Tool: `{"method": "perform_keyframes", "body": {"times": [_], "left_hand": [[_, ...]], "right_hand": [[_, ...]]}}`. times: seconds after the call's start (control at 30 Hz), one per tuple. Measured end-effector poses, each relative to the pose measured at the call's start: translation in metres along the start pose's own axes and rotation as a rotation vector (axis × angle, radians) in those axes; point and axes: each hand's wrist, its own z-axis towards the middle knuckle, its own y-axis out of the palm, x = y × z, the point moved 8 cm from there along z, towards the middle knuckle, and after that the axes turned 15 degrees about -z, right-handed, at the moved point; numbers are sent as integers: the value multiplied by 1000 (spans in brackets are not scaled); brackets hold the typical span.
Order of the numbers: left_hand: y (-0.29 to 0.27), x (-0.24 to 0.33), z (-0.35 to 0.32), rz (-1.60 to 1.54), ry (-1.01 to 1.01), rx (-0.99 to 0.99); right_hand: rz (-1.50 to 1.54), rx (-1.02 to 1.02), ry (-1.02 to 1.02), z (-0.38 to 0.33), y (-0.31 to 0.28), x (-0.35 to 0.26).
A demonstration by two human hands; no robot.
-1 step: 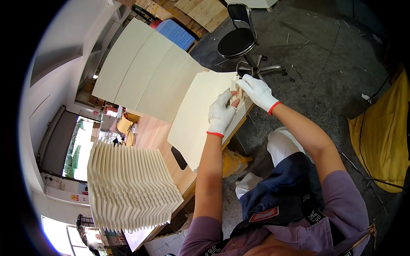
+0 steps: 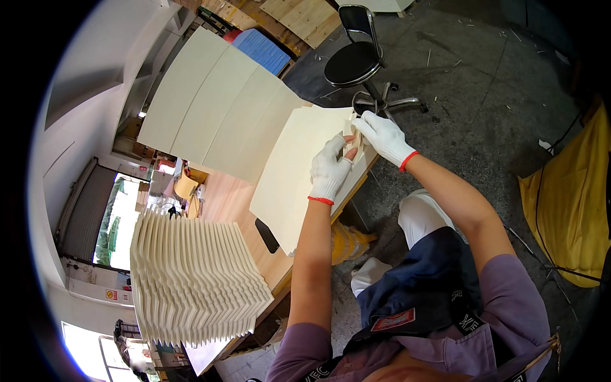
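A cream sheet (image 2: 299, 165) lies on the bench (image 2: 224, 181) in the middle of the frame, broad and flat except at its right end, where a narrow flap (image 2: 358, 143) is bent up into small folds. The right hand (image 2: 383, 137) is closed on the top of that flap, fingers curled over it; the left hand (image 2: 328, 169) presses at its inner side, finger and thumb parted, though whether they pinch it I cannot tell.

Judging by this, the piece is only partly shaped: one end is being worked, the rest looks untouched. The stack (image 2: 197, 280) at lower left, many layers with rippled, zigzag edges, seems to be finished pieces. The boards (image 2: 219, 105) at upper left, smooth, matt and crossed by straight lines, look still to be done.

The sheet seems stiff, like card. Both gloves are white knit with red cuffs; the bench top is pale wood grain.
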Motion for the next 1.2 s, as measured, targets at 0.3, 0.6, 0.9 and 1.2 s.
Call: {"method": "perform_keyframes", "body": {"times": [0.3,0.6,0.9,1.2], "left_hand": [[1,-1,1,-13,32,1],[1,-3,1,-14,-13,-13],[-3,-2,-1,-58,68,44],[6,4,-2,145,89,-17]], "right_hand": [[38,-8,27,-1,-1,2],[71,-14,49,-2,-1,2],[85,-82,76,-1,0,0],[87,-28,56,0,2,4]]}}
